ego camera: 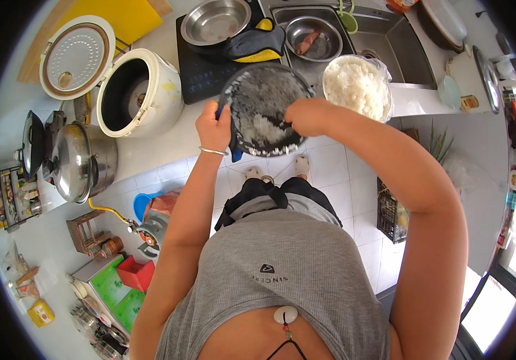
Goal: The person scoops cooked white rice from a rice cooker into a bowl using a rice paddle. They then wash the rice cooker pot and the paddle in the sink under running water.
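Note:
The dark inner pot of a rice cooker (267,74) is tilted toward me above the counter's front edge. My left hand (214,127) grips its left rim, with something blue partly hidden under the fingers. Inside the pot, my right hand (309,117) is closed around a dark utensil (284,125), likely a rice paddle, mostly covered by the hand. Cooked rice (260,130) lies along the near wall, and grains cling to the sides. Right of the pot stands a bowl lined with clear plastic (387,96), heaped with white rice (357,85).
The rice cooker body (163,99) stands with its lid (78,58) raised. Behind the pot, a grey-yellow cloth (258,41) and a steel bowl (215,22) rest on a black cooktop (199,74). Another steel bowl (314,27) holds a reddish root (307,42) beside the sink (401,49).

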A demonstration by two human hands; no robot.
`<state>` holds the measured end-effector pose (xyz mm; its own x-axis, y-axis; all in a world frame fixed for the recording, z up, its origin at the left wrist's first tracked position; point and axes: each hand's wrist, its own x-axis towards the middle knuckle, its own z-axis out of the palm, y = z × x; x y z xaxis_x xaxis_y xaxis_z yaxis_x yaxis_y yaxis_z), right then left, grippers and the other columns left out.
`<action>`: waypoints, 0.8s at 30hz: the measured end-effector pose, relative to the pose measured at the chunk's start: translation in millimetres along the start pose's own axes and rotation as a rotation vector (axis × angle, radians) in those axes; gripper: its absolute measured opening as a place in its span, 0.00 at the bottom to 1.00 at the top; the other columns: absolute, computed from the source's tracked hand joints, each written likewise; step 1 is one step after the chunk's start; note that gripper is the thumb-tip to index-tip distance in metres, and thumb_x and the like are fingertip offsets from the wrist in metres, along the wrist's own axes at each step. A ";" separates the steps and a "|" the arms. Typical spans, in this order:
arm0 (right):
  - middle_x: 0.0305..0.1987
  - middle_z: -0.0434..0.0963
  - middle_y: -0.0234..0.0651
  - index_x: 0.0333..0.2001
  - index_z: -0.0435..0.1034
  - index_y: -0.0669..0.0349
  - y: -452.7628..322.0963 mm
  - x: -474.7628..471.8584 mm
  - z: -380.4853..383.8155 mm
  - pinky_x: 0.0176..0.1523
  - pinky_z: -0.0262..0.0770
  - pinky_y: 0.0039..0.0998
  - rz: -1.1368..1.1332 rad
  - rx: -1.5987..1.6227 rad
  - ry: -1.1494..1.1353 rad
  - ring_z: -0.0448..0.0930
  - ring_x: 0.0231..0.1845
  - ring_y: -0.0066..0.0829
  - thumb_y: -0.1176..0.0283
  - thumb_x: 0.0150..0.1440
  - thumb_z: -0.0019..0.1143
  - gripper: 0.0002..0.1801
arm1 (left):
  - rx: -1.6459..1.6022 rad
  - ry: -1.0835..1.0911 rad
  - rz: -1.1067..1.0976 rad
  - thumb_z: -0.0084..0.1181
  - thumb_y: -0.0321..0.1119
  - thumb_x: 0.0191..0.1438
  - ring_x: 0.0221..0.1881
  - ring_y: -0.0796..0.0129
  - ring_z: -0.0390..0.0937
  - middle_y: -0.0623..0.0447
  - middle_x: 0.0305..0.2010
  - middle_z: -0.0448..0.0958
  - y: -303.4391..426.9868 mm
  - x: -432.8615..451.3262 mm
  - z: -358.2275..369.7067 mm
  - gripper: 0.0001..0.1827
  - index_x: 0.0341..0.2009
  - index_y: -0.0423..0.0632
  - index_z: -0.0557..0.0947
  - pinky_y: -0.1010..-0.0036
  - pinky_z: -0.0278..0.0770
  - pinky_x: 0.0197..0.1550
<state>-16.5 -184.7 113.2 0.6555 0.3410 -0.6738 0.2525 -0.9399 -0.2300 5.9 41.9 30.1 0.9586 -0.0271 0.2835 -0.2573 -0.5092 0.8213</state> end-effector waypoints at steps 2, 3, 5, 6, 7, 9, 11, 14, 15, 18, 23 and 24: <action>0.38 0.78 0.48 0.34 0.77 0.66 -15.0 -0.7 2.5 0.39 0.75 0.42 -0.055 -0.071 -0.029 0.79 0.41 0.45 0.77 0.45 0.49 0.12 | 0.023 -0.077 0.062 0.59 0.31 0.48 0.17 0.58 0.58 0.44 0.17 0.63 -0.7 -5.4 3.8 0.14 0.22 0.42 0.67 0.68 0.63 0.22; 0.37 0.79 0.48 0.34 0.77 0.66 -16.0 3.5 6.5 0.38 0.76 0.42 -0.073 -0.044 -0.043 0.80 0.40 0.45 0.77 0.45 0.49 0.12 | -0.018 -0.113 0.047 0.59 0.31 0.48 0.17 0.57 0.58 0.43 0.17 0.62 -0.4 -12.2 6.6 0.13 0.22 0.42 0.67 0.68 0.63 0.22; 0.35 0.79 0.47 0.34 0.77 0.65 -10.7 15.6 27.6 0.35 0.76 0.43 -0.086 0.022 -0.064 0.80 0.38 0.45 0.77 0.44 0.50 0.13 | -0.043 -0.146 0.036 0.60 0.31 0.48 0.17 0.69 0.56 0.50 0.15 0.61 3.1 -18.5 6.5 0.15 0.20 0.43 0.66 0.72 0.61 0.21; 0.32 0.80 0.46 0.35 0.77 0.64 9.5 35.8 53.2 0.31 0.77 0.41 -0.143 -0.073 -0.138 0.81 0.34 0.43 0.77 0.44 0.52 0.13 | -0.038 -0.166 0.025 0.60 0.31 0.48 0.18 0.69 0.56 0.50 0.15 0.61 5.4 -17.7 8.2 0.15 0.20 0.43 0.66 0.73 0.61 0.22; 0.30 0.79 0.45 0.33 0.77 0.64 10.3 34.1 52.9 0.29 0.76 0.40 -0.128 0.002 -0.186 0.80 0.30 0.42 0.76 0.46 0.52 0.10 | -0.031 -0.164 0.006 0.60 0.31 0.48 0.18 0.70 0.56 0.51 0.15 0.61 5.9 -17.5 7.5 0.15 0.20 0.43 0.66 0.73 0.61 0.22; 0.26 0.78 0.43 0.29 0.76 0.64 7.9 27.0 48.2 0.25 0.73 0.38 -0.043 0.220 -0.259 0.78 0.23 0.39 0.74 0.49 0.51 0.07 | -0.048 -0.150 -0.042 0.60 0.31 0.48 0.18 0.70 0.56 0.51 0.15 0.61 8.0 -17.9 7.4 0.15 0.20 0.43 0.66 0.73 0.61 0.22; 0.22 0.76 0.40 0.27 0.74 0.64 -2.2 12.0 35.0 0.20 0.68 0.35 0.143 0.565 -0.276 0.73 0.17 0.34 0.73 0.53 0.49 0.08 | -0.047 -0.133 -0.066 0.60 0.31 0.48 0.18 0.71 0.56 0.51 0.15 0.60 8.0 -14.3 6.7 0.16 0.20 0.43 0.65 0.73 0.61 0.22; 0.18 0.71 0.36 0.28 0.69 0.63 -12.4 -9.1 38.9 0.15 0.58 0.30 0.360 1.108 -0.227 0.64 0.11 0.26 0.71 0.58 0.44 0.09 | -0.010 -0.118 -0.100 0.59 0.32 0.48 0.18 0.66 0.58 0.49 0.15 0.62 -2.1 -9.0 11.3 0.16 0.20 0.42 0.65 0.72 0.62 0.23; 0.17 0.69 0.35 0.29 0.68 0.62 -14.1 -12.6 41.8 0.14 0.54 0.29 0.404 1.277 -0.201 0.61 0.10 0.23 0.70 0.59 0.43 0.10 | 0.021 -0.116 -0.121 0.59 0.32 0.47 0.18 0.60 0.60 0.46 0.16 0.64 -7.6 -4.9 11.4 0.15 0.21 0.42 0.66 0.70 0.63 0.23; 0.17 0.68 0.35 0.32 0.66 0.64 -20.5 -12.1 45.7 0.14 0.47 0.24 0.439 1.611 -0.078 0.57 0.11 0.19 0.72 0.59 0.41 0.07 | 0.070 -0.118 -0.168 0.57 0.32 0.47 0.19 0.51 0.65 0.42 0.17 0.67 -11.8 -6.4 15.2 0.13 0.21 0.41 0.67 0.65 0.65 0.25; 0.19 0.67 0.36 0.29 0.64 0.65 -16.3 -29.9 14.0 0.13 0.45 0.21 0.575 1.746 0.017 0.57 0.11 0.16 0.76 0.55 0.39 0.05 | 0.071 -0.114 -0.216 0.55 0.31 0.47 0.22 0.45 0.69 0.40 0.18 0.69 -6.0 -9.6 12.6 0.11 0.22 0.41 0.68 0.61 0.67 0.27; 0.21 0.68 0.36 0.31 0.61 0.64 -10.6 -32.1 10.2 0.13 0.45 0.20 0.631 1.748 -0.037 0.56 0.12 0.16 0.77 0.54 0.38 0.03 | 0.071 -0.116 -0.220 0.55 0.31 0.47 0.22 0.44 0.69 0.40 0.19 0.69 -5.0 -9.8 12.1 0.11 0.22 0.41 0.68 0.61 0.67 0.27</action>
<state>-47.5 -185.9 130.1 0.3287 -0.0011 -0.9444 -0.9364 0.1301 -0.3260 -0.7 34.3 17.2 0.9992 -0.0050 0.0399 -0.0356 -0.5724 0.8192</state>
